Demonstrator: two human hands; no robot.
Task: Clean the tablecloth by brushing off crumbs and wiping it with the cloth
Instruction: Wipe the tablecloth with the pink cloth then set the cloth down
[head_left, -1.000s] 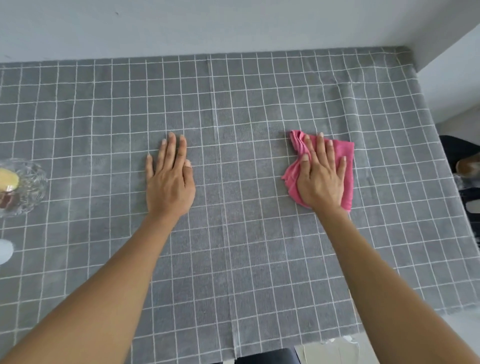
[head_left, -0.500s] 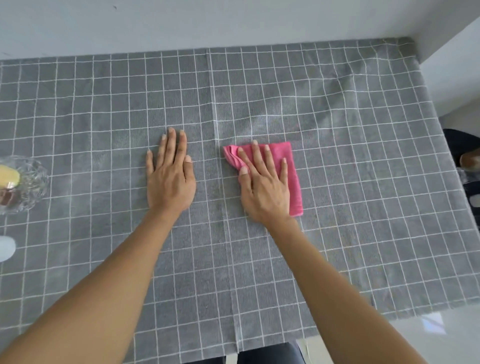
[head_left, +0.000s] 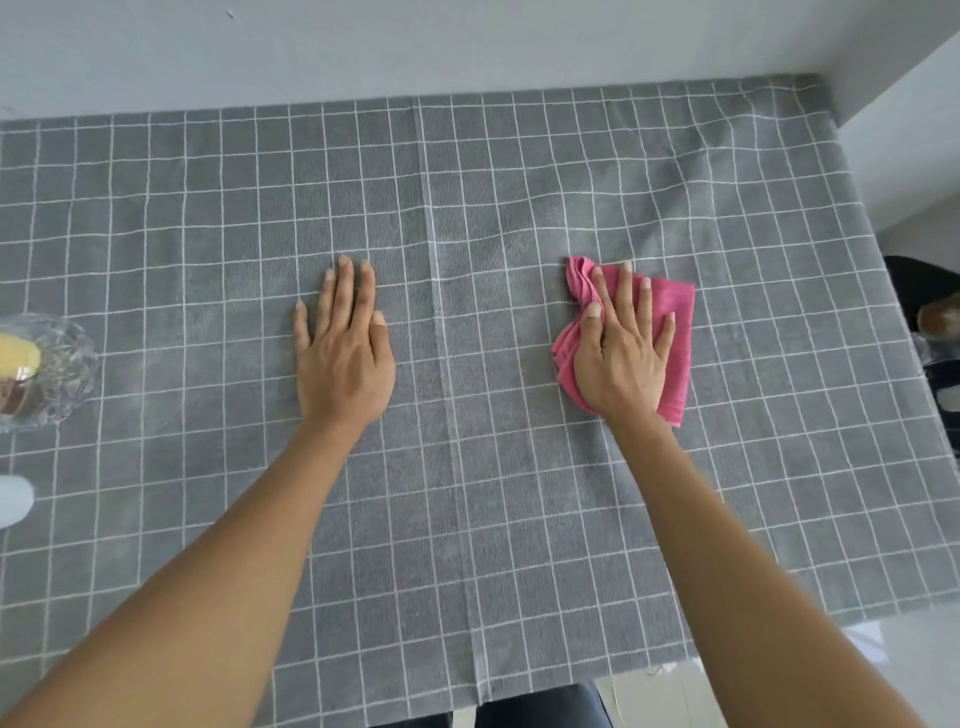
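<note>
A grey tablecloth (head_left: 467, 493) with a white grid covers the tabletop and runs up to a pale wall at the far edge. A straight crease runs down its middle from far side to near side, and the fabric ripples a little towards the far right corner.

The left hand (head_left: 343, 353) lies flat on the tablecloth just left of the crease, palm down, fingers (head_left: 345, 291) straight and close together, holding nothing. The right hand (head_left: 621, 358) presses down on a pink cloth (head_left: 675, 332), which sits on the tablecloth well to the right of the crease. Its fingers are spread and nearly straight over the cloth — not curled around it — and the thumb rests on the bunched left edge. The cloth's right side lies flat and squared; its left side is gathered into folds.

At the left edge of the view stands a cut-glass bowl (head_left: 67, 374) with something yellow inside, only partly in view.
</note>
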